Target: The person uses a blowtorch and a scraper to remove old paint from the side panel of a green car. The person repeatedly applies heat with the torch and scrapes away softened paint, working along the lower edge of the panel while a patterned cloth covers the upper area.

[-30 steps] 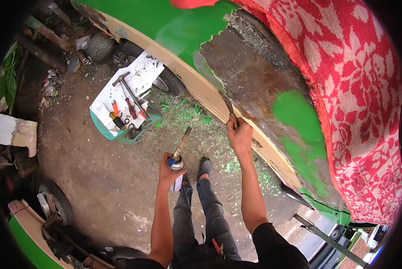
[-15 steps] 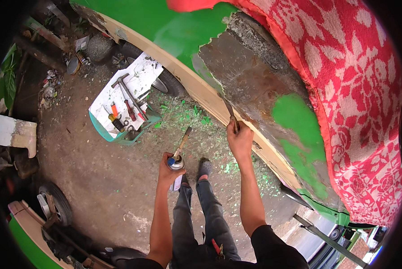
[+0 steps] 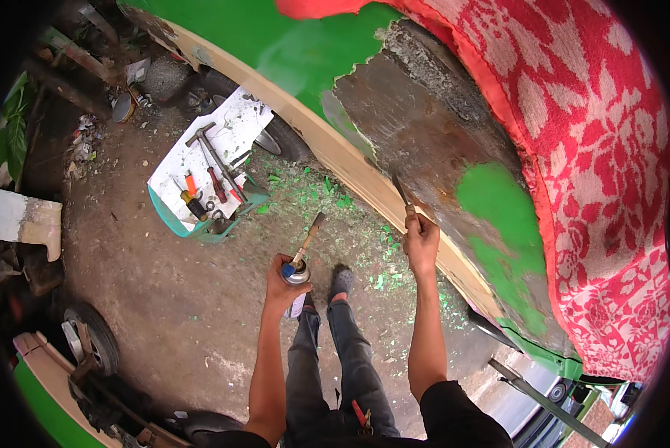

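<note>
My left hand (image 3: 279,284) is wrapped round a blowtorch (image 3: 302,263), its nozzle pointing up and away from me. I see no flame at the nozzle. In my right hand (image 3: 421,244) is a scraper (image 3: 406,196), held by its handle. Its blade points at the lower edge of the bare metal patch (image 3: 417,112) on the green car body (image 3: 305,52); whether it touches cannot be told. Jagged paint borders the patch on the left, and a green area (image 3: 499,201) remains on its right. Below runs a beige lower panel (image 3: 335,153).
A red patterned blanket (image 3: 581,149) drapes over the car at the right. To the left, a teal stool (image 3: 172,216) bears a white sheet, a hammer (image 3: 217,160) and screwdrivers (image 3: 194,204). Green paint chips (image 3: 342,200) litter the ground. A wheel (image 3: 92,340) lies at lower left.
My right hand has moved right and slightly nearer to me with the scraper, along the patch's lower edge. My left hand and the blowtorch have barely moved.
</note>
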A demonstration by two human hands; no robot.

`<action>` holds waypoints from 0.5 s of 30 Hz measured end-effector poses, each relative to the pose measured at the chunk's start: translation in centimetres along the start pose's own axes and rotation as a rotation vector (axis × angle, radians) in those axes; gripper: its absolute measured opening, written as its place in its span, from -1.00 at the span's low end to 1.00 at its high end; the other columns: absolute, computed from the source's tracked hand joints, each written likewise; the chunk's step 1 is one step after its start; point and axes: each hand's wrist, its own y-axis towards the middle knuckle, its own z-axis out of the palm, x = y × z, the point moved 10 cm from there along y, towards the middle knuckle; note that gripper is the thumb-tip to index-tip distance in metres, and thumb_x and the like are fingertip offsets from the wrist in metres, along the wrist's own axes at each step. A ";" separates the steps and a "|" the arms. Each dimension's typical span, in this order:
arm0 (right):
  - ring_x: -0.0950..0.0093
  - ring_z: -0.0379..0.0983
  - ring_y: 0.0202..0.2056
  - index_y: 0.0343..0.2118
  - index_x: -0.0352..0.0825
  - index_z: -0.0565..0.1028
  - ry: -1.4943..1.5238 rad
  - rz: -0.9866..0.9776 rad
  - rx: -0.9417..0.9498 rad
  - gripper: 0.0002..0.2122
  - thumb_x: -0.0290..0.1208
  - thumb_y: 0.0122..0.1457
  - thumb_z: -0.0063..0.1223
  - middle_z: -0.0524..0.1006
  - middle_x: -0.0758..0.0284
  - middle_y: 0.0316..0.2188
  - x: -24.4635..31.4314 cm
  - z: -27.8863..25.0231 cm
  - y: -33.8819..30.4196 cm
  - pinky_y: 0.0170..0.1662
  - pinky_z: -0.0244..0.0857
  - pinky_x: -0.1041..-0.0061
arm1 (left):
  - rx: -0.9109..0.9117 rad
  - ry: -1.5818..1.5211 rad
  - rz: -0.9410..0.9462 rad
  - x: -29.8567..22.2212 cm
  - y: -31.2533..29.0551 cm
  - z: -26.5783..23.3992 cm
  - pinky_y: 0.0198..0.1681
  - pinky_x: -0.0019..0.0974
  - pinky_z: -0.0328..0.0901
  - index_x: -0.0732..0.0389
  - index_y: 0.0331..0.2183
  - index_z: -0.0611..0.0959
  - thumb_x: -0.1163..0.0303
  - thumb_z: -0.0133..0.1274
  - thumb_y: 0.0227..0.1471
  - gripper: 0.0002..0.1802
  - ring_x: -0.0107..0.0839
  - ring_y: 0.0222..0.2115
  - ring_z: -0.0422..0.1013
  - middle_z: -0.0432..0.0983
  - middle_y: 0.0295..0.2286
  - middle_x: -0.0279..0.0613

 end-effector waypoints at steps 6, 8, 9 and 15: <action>0.69 -0.01 -0.60 -0.56 -0.46 0.40 0.072 -0.116 0.050 -0.67 -0.30 0.28 0.00 0.20 0.53 -0.69 0.7 2.8 0.2 -0.57 -0.08 0.54 | 0.015 -0.060 -0.037 0.8 0.2 0.1 -0.30 -0.44 0.29 0.20 -0.29 0.38 0.57 0.32 -0.49 -0.39 -0.56 -0.38 0.34 0.41 -0.41 -0.31; 0.72 0.00 -0.62 -0.54 -0.43 0.42 0.178 -0.043 0.047 -0.69 -0.30 0.29 -0.01 0.20 0.55 -0.70 -0.5 2.8 -0.2 -0.59 -0.09 0.55 | 0.016 -0.026 -0.016 0.6 0.2 -0.1 -0.30 -0.43 0.30 0.20 -0.30 0.37 0.58 0.33 -0.49 -0.39 -0.55 -0.38 0.34 0.41 -0.41 -0.30; 0.73 0.01 -0.62 -0.53 -0.42 0.43 0.216 -0.101 0.036 -0.69 -0.31 0.29 -0.01 0.20 0.56 -0.70 0.0 2.6 -0.3 -0.59 -0.10 0.56 | 0.011 -0.018 0.002 0.3 0.3 -0.3 -0.29 -0.42 0.30 0.20 -0.29 0.37 0.58 0.33 -0.49 -0.38 -0.55 -0.38 0.34 0.41 -0.40 -0.30; 0.76 0.01 -0.67 -0.56 -0.39 0.37 0.226 -0.173 0.137 -0.70 -0.34 0.30 -0.03 0.19 0.57 -0.70 1.0 3.7 -0.3 -0.64 -0.10 0.59 | 0.007 0.005 -0.023 0.2 0.5 -0.5 -0.26 -0.41 0.31 0.19 -0.27 0.36 0.63 0.32 -0.47 -0.36 -0.54 -0.37 0.36 0.41 -0.39 -0.31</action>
